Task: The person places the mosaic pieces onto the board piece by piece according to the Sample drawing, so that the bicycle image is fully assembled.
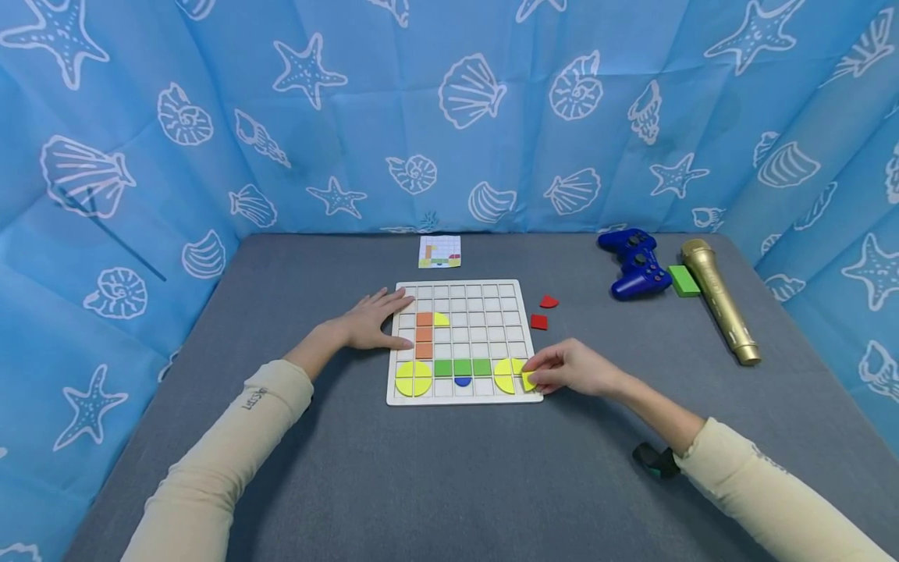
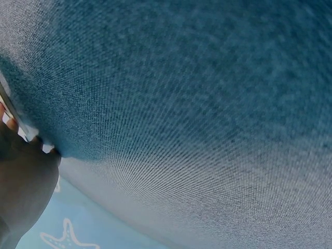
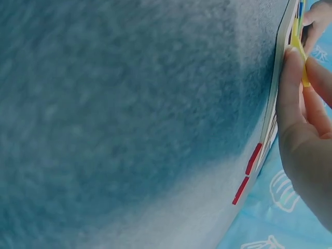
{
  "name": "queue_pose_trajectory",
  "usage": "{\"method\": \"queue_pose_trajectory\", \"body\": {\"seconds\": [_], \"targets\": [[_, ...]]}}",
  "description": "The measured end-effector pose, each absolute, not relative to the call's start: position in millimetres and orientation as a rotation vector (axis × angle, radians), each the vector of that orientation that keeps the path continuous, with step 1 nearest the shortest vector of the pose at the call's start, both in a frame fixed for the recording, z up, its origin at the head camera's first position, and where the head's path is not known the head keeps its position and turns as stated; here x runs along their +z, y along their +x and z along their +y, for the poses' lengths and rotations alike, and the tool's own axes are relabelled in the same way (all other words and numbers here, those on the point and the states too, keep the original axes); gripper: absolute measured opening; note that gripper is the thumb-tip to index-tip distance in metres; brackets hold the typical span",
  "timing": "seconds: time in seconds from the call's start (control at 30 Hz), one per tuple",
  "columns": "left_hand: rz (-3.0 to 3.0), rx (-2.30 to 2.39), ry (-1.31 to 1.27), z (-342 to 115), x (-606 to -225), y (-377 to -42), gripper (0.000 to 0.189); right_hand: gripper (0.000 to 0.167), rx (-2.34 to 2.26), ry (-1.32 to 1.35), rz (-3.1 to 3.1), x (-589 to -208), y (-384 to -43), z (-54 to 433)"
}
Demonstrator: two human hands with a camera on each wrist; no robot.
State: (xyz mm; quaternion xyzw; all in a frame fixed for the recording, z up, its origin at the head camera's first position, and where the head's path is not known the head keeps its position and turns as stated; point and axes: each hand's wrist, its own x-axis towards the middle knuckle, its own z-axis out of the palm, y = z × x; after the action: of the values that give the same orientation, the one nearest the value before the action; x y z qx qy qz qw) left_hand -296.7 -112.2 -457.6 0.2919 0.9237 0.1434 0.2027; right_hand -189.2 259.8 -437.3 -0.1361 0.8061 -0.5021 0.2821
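Note:
A white gridded board (image 1: 487, 307) lies on the table. Its left edge is under the spread, straight fingers of my left hand (image 1: 367, 321). At the board's lower right corner, my right hand (image 1: 572, 368) pinches a yellow tile (image 1: 529, 382) between thumb and fingers, beside yellow quarter-circle tiles (image 1: 503, 376). The right wrist view also shows this yellow tile (image 3: 305, 78) in the fingertips. Four-part yellow circle tiles (image 1: 413, 379) fill the lower left. Orange squares (image 1: 424, 332) form a column with a yellow quarter-circle (image 1: 441, 319) at its top. Green squares (image 1: 462, 367) sit above a blue half-circle (image 1: 463, 382).
Right of the board lie a red quarter-circle tile (image 1: 548, 301) and a red square tile (image 1: 538, 321). A pattern card (image 1: 439, 252) lies behind the board. Farther right are a blue game controller (image 1: 635, 264), a green block (image 1: 684, 281) and a gold microphone (image 1: 721, 300).

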Motion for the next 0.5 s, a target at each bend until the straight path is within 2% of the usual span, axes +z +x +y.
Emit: {"method": "queue_pose_trajectory", "body": {"seconds": [0.5], "targets": [[2.566, 0.401, 0.790, -112.0, -456.2, -296.9, 0.095, 0.022, -1.249, -0.269, 2.271, -433.0, -186.9, 248.5]]}}
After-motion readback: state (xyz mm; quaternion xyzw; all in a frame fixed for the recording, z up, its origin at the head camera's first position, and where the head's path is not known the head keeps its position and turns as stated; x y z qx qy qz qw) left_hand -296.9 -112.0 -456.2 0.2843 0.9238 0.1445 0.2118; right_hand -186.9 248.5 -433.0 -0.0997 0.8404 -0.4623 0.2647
